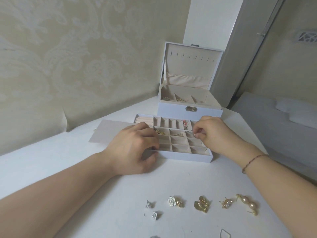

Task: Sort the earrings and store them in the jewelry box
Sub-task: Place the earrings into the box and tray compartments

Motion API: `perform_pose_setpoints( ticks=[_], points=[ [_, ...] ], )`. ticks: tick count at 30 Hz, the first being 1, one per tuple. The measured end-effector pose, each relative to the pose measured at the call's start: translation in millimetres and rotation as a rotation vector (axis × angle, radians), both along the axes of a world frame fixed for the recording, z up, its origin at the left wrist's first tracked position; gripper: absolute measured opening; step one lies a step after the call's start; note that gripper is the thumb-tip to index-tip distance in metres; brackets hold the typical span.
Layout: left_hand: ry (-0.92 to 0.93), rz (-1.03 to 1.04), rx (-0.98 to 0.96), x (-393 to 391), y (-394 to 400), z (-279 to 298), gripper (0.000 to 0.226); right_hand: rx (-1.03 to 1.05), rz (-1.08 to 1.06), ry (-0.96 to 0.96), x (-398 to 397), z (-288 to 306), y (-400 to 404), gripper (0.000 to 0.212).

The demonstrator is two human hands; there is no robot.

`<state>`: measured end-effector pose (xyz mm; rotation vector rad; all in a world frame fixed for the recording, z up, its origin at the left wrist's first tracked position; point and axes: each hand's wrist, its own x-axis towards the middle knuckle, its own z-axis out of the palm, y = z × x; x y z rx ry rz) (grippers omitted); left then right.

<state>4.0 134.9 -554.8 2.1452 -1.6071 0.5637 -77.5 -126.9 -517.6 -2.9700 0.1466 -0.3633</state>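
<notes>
Both forearms are stretched forward, the left hand is laid palm-down with its fingers curled loosely, and the right hand is held raised, its thumb and fingers pinched together, a thin band being worn on that wrist.

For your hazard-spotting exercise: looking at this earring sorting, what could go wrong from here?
1. The right hand pinches a small earring over the tray; it might drop into the wrong compartment.
2. The loose earrings lie near both forearms; a sweep could scatter them.
3. The left hand rests on the tray's edge and could shift it.
</notes>
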Motion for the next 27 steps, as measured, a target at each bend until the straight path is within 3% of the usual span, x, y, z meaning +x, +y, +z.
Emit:
perform_pose_setpoints(
  ticks=[5, 9, 17, 22, 27],
  points=[
    [0.000, 0.009, -0.001, -0.3, 0.2, 0.8, 0.014, 0.185, -0.026, -0.164, -7.5, 2.1, -7.0, 0.033],
    [0.002, 0.008, 0.001, -0.8, -0.3, 1.2, 0.015, 0.103, 0.094, -0.137, -10.1, -9.8, -8.0, 0.024],
    [0.002, 0.010, 0.001, -0.7, 0.3, 1.1, 0.015, 0.021, 0.205, -0.073, -4.7, -12.2, -2.9, 0.029],
    [-0.006, 0.012, 0.001, -0.3, 0.1, 0.6, 0.014, 0.000, 0.188, -0.164, -8.6, -16.9, -11.3, 0.018],
    [-0.006, 0.013, 0.005, -0.3, 0.2, 0.3, 0.015, 0.087, 0.103, -0.318, -11.9, -20.1, -14.9, 0.021]
  ],
)
